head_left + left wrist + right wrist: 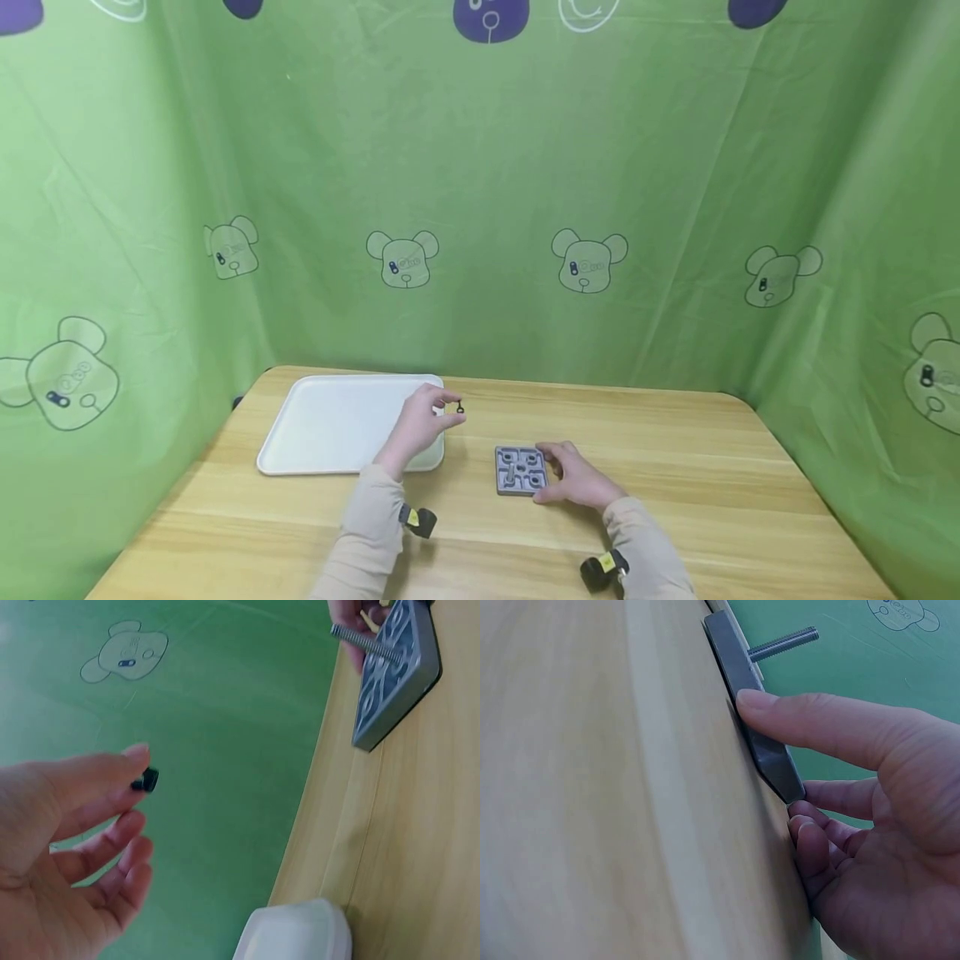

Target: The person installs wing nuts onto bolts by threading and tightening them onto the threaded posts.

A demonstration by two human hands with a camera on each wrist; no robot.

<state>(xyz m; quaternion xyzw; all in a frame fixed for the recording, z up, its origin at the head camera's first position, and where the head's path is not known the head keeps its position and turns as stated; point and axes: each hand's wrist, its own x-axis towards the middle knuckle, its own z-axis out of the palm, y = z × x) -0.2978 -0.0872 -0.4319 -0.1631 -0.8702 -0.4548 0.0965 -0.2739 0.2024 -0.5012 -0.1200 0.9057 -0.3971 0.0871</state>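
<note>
My left hand (422, 421) is raised over the right edge of the white tray and pinches a small black part (149, 780) between thumb and forefinger. Fingertips cover some of that part, so its exact kind cannot be told. On the table lies a grey square block (521, 493) with recesses and round holes in its top. A threaded metal rod (784, 645) stands up from one of the block's corner holes. My right hand (581, 479) grips the block's right side, thumb on the near edge and fingers around the far corner.
A shallow white tray (330, 425) rests on the left of the wooden table (675, 450). Green curtains (487, 167) with printed bear heads hang behind the table and along both sides. Each wrist carries a black strap with a camera.
</note>
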